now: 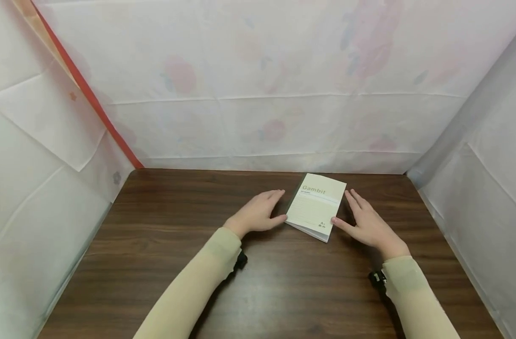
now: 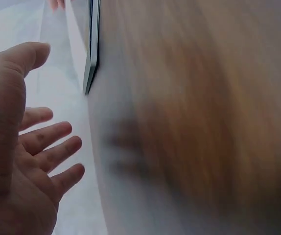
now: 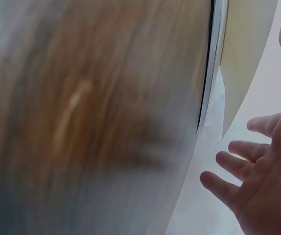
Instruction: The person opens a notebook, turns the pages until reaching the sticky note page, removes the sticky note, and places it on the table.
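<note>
Booklet between two open hands
Thin pale cream paper booklet (image 1: 316, 206) with a green spine lay flat on the dark wood counter (image 1: 164, 245), probably light and flexible, best pinched at its long edges; left hand (image 1: 258, 214) and right hand (image 1: 368, 221) flanked it, fingers spread, holding nothing.

Both forearms in pale sleeves are reaching in from six o'clock toward twelve. The left hand (image 1: 258, 214) is lying palm down, fingers straight, pointing toward two o'clock. The right hand (image 1: 368, 221) is mirroring it, fingers extended toward eleven o'clock, thumb spread.
</note>
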